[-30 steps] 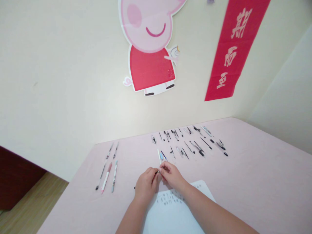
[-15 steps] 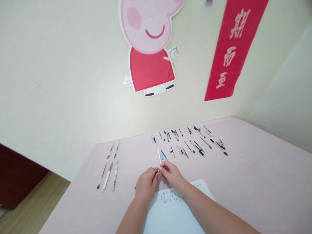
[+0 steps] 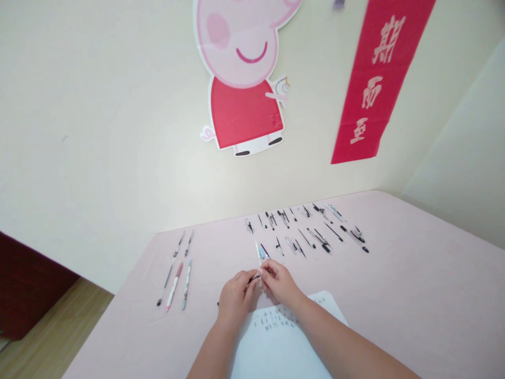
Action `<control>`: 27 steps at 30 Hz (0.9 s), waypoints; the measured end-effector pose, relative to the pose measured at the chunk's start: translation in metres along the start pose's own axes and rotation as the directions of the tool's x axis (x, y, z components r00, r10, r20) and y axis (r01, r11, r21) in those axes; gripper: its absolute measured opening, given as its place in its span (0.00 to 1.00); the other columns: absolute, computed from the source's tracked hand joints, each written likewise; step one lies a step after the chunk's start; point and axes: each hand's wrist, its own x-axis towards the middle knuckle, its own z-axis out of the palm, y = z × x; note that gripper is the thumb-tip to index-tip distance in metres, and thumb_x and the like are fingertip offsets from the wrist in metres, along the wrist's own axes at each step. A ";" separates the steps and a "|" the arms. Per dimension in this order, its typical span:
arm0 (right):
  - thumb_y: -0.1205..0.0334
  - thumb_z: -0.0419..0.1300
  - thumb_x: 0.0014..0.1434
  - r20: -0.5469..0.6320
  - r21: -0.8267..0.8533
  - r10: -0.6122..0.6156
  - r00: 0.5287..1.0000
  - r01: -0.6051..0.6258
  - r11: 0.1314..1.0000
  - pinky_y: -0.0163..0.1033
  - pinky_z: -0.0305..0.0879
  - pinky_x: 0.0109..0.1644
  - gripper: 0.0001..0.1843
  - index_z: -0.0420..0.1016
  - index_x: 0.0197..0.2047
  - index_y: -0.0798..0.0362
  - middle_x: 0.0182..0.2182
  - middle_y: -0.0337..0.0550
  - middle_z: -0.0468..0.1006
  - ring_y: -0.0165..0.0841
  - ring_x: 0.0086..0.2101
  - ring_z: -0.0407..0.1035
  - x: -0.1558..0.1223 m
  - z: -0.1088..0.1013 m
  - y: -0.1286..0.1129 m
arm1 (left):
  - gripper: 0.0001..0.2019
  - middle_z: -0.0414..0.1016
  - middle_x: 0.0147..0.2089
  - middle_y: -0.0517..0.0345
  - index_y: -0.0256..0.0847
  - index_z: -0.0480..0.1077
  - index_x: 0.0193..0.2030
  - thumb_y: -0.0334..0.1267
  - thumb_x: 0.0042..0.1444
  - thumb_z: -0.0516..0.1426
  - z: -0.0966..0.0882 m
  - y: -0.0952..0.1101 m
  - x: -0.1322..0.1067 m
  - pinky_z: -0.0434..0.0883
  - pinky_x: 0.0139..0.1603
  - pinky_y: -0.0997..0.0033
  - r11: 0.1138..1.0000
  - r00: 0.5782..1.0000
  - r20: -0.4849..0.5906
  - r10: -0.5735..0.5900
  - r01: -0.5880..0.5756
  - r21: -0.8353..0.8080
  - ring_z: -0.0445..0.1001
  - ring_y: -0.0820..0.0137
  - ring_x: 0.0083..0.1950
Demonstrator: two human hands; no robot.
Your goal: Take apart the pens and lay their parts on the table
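Above the top of the white sheet, my two hands meet at the fingertips. My left hand (image 3: 238, 295) is closed round a slim dark pen (image 3: 253, 278); a short dark end of it shows past the outer side of the hand. The fingers of my right hand (image 3: 279, 281) pinch at the pen's other end, where a small pale part is too small to make out. Just beyond the fingers lie a white pen (image 3: 258, 251), a light blue piece (image 3: 262, 252) and a dark blue refill (image 3: 265, 249).
Two rows of taken-apart pens, with caps, clear barrels and black refills (image 3: 306, 238), lie at the back right. Several whole pens, one pink and white (image 3: 174, 287), lie at the left. A white sheet with writing (image 3: 280, 347) is under my forearms on the pink tablecloth (image 3: 414, 295).
More of the dark pen shows between my hands now, and the fingertips have drawn slightly apart along it. The pens on the table have not moved.
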 end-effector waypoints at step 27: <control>0.67 0.57 0.50 0.199 -0.591 -0.128 0.972 0.223 0.775 0.32 0.55 0.31 0.05 0.70 0.32 0.50 0.23 0.35 0.69 0.28 0.25 0.61 -0.014 0.003 -0.007 | 0.06 0.67 0.33 0.57 0.41 0.63 0.31 0.32 0.55 0.47 -0.003 -0.013 0.005 0.66 0.37 0.68 0.997 0.965 -0.249 -0.077 0.078 -0.007 0.67 0.68 0.36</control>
